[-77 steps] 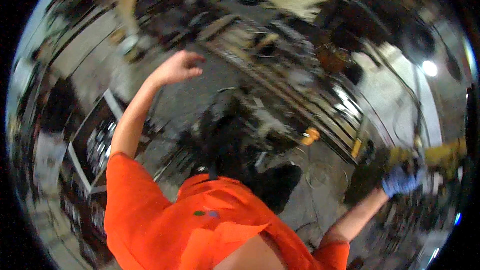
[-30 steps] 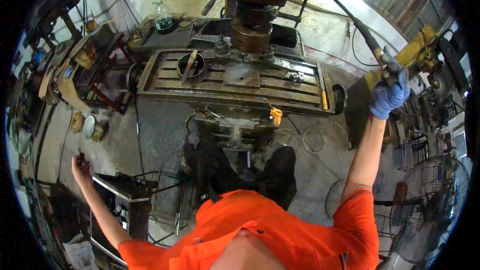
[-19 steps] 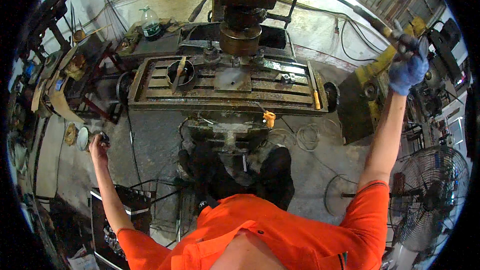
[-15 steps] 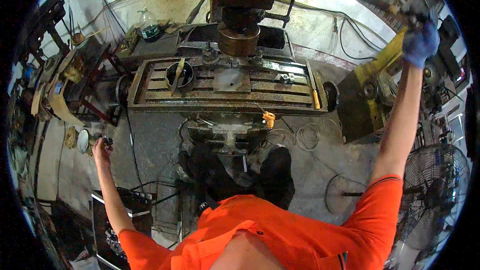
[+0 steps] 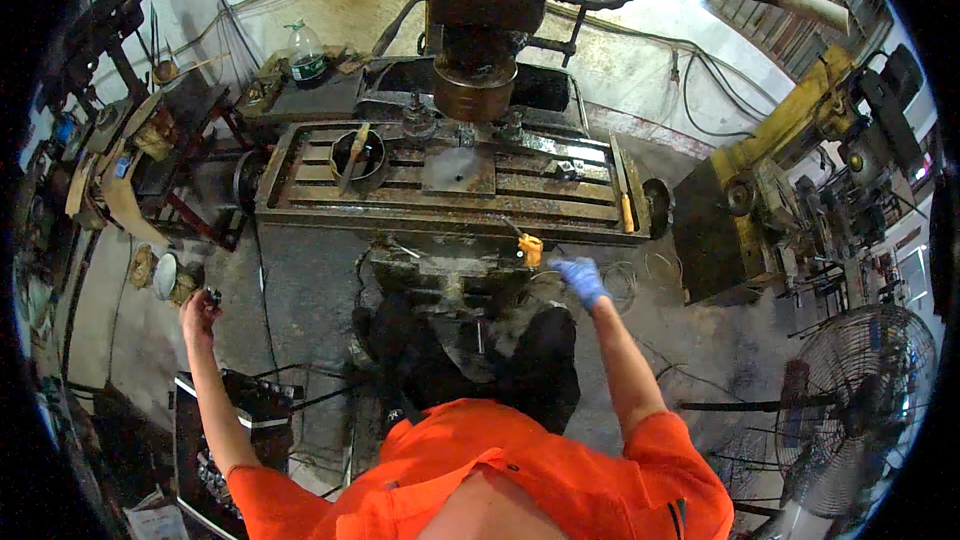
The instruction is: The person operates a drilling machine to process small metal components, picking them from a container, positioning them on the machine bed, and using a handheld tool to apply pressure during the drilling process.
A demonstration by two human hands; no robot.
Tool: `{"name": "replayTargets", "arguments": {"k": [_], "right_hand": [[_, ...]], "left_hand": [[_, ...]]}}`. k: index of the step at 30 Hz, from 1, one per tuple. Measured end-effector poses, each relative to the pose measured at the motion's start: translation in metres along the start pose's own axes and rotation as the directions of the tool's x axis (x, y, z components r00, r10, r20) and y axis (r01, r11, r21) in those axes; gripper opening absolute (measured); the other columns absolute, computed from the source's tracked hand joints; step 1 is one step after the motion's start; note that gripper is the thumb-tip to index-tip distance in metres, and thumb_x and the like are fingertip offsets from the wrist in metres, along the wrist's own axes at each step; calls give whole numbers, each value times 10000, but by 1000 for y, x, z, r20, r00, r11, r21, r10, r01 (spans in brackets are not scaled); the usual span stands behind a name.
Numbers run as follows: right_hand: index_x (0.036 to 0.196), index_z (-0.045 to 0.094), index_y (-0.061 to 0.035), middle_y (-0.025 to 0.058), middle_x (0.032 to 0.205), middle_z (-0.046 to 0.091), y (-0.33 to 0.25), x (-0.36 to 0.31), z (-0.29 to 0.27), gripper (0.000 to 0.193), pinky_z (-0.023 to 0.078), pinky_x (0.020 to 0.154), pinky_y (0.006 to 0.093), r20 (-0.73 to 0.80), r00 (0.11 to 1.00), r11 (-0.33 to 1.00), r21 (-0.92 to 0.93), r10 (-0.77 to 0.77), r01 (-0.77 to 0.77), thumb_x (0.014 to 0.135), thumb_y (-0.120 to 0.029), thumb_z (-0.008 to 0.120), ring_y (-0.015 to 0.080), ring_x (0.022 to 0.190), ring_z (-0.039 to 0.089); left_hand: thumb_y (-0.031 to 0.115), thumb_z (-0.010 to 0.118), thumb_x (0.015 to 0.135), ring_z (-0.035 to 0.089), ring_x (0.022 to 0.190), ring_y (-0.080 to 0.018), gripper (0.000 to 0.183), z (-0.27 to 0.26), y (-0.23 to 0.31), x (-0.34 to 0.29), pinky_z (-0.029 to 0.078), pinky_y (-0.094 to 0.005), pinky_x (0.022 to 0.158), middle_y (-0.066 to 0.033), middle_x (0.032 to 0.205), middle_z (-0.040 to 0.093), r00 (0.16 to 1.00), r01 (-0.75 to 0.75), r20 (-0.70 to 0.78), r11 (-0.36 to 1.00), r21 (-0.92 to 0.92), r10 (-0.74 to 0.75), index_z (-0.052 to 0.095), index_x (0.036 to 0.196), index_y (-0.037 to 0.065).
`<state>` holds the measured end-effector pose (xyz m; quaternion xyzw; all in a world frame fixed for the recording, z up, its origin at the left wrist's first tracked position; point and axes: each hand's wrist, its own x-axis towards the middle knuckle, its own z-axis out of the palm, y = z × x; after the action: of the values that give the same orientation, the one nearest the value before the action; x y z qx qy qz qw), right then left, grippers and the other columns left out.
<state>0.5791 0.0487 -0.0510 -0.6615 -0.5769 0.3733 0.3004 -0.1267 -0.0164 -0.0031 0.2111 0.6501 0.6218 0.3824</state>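
Note:
My right hand [image 5: 580, 282], in a blue glove, is in front of the milling machine's table [image 5: 380, 223], fingers stretched toward the left. Just beyond its fingertips, a little apart, an orange tool [image 5: 530, 250] with a thin dark nozzle hangs at the table's front edge. Out at the left, my bare left hand [image 5: 199, 316] is closed round a small dark part [image 5: 213, 295] whose kind I cannot make out. On the slotted table lie a flat metal plate [image 5: 458, 172] below the spindle head [image 5: 474, 90] and a small dark block [image 5: 567, 171].
A round pot [image 5: 340, 155] with a brush [image 5: 354, 158] stands on the table's left. An orange-handled tool [image 5: 627, 210] lies at its right end. A wire fan [image 5: 858, 410] is at lower right, a yellow machine [image 5: 735, 165] behind it. A black-topped cart [image 5: 200, 420] stands at lower left.
My gloved right hand has come down from the far upper right to the front of the table, near the orange tool. My left hand has barely shifted.

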Motion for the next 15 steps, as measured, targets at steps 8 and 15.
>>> {"name": "replayTargets", "arguments": {"k": [8, 15], "right_hand": [[835, 577, -57, -32, 634, 526, 28, 27, 99, 205, 399, 494, 253, -187, 951, 895, 420, 246, -149, 727, -187, 693, 80, 546, 472], [1147, 469, -35, 135, 792, 599, -124, -30, -2, 559, 474, 599, 320, -282, 936, 972, 46, -210, 232, 713, -322, 674, 187, 642, 576]], "left_hand": [[114, 543, 777, 497, 565, -137, 85, 37, 2, -13, 421, -282, 493, -39, 672, 522, 986, -64, 151, 998, -3, 64, 533, 783, 30], [99, 536, 777, 515, 564, -149, 66, 8, -27, 7, 420, -288, 479, -41, 681, 528, 973, -9, 230, 998, -70, 25, 529, 781, 34]]}}
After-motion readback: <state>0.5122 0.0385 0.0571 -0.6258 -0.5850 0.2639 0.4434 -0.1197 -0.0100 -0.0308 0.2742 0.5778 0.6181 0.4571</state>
